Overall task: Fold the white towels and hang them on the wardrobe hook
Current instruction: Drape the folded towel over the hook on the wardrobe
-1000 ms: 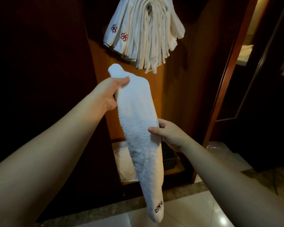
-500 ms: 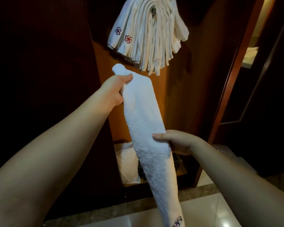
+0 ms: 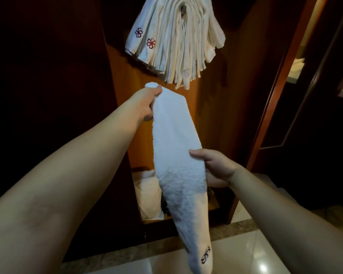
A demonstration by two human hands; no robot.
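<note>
A long white towel (image 3: 176,147), folded into a narrow strip, hangs down the middle of the view, with a dark embroidered logo near its lower end. My left hand (image 3: 145,104) grips its top end. My right hand (image 3: 216,167) holds the strip at mid-height, thumb across the front and fingers behind. Above, several folded white towels (image 3: 176,40) with red and purple logos hang over the wardrobe hook (image 3: 183,8), which is mostly hidden by them.
The open wardrobe has a wooden back panel (image 3: 127,80) and dark sides. White cloth (image 3: 149,194) lies on its bottom shelf. A wooden door frame (image 3: 275,95) stands to the right, and glossy floor tiles (image 3: 246,254) lie below.
My right hand has slid down along the towel strip. The left hand holds the top end as before. The view has shifted slightly.
</note>
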